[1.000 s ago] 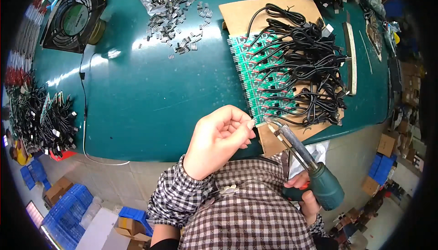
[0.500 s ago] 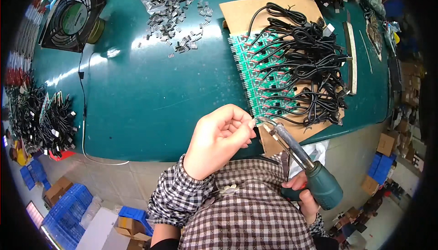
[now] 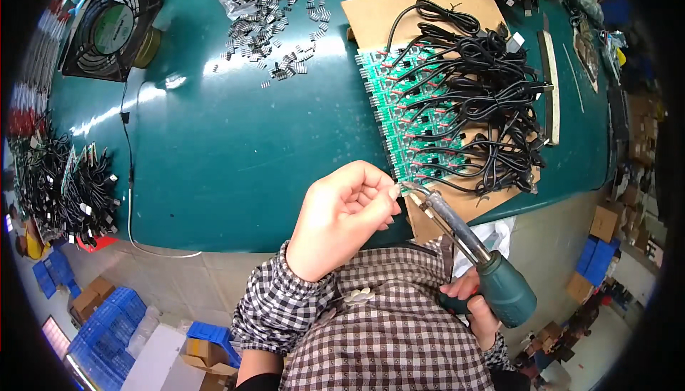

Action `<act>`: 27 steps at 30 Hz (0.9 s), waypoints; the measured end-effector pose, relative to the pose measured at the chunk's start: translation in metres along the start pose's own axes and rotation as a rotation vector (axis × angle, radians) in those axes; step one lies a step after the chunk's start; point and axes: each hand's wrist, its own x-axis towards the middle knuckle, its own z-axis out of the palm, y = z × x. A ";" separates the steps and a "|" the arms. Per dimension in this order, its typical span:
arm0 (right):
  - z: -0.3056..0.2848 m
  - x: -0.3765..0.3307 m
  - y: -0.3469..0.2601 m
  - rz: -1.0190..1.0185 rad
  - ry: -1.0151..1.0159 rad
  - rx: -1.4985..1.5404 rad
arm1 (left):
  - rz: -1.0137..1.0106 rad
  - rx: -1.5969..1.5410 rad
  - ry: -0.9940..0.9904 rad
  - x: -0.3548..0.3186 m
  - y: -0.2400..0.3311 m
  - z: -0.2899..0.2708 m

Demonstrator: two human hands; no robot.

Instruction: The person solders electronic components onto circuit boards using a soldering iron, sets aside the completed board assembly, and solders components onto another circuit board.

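right hand [image 3: 485, 321]: soldering iron [image 3: 460, 228] (perhaps touching boards [image 3: 392, 115])

A square black fan [image 3: 113, 28] stands well apart from blue crates [image 3: 100, 330].

1. You held the soldering gun [image 3: 492, 273] at a slant: dark green body low at the right, metal barrel rising to the left.
2. Its bent tip stood at the near end of the green circuit boards [image 3: 399, 116]; contact could not be confirmed.
3. Your boards lay in a column on the brown cardboard [image 3: 428, 220], pins along the left edge.
4. Your black cables [image 3: 492, 105] ran rightward from the boards in overlapping coiled bundles.
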 end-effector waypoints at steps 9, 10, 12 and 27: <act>-0.001 -0.003 0.004 -0.002 -0.004 0.032 | -0.009 0.013 0.002 0.000 -0.001 0.000; -0.002 -0.004 0.005 -0.001 -0.010 0.032 | -0.010 0.012 0.001 0.000 -0.001 0.000; -0.002 -0.004 0.004 0.001 -0.015 0.033 | -0.002 0.016 0.001 0.000 -0.001 -0.001; 0.004 0.000 -0.002 -0.033 0.043 0.033 | -0.006 0.012 0.006 0.000 -0.001 0.000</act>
